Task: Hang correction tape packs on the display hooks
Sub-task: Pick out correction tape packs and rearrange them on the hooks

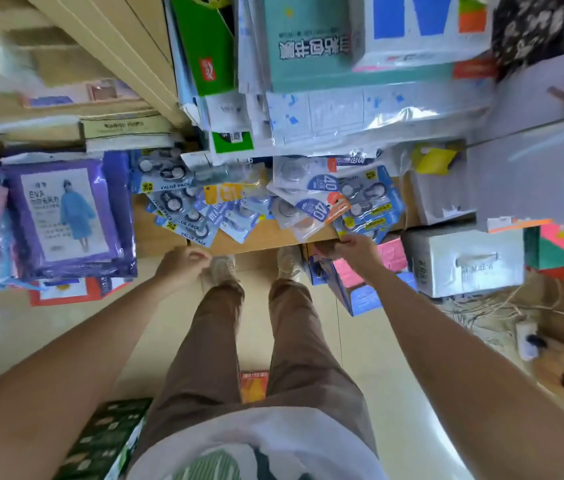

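Several correction tape packs (311, 199), blue and white blister cards, lie in a loose pile on a brown cardboard surface (266, 237) in front of me. More blue "value pack" cards (183, 220) lie at the pile's left side. My right hand (351, 251) is at the cardboard's front edge, its fingers curled onto the lower edge of a blue pack (363, 225). My left hand (183, 266) hovers just in front of the cardboard with its fingers curled in, and nothing shows in it. No display hook is plainly visible.
A purple raincoat package (66, 213) lies on the left. White cartons (464, 265) and a blue box (353, 292) stand on the right, with tangled cables (502, 313) on the floor. Stacked paper goods (325, 64) fill the shelves beyond. My legs and shoes (221, 268) are below.
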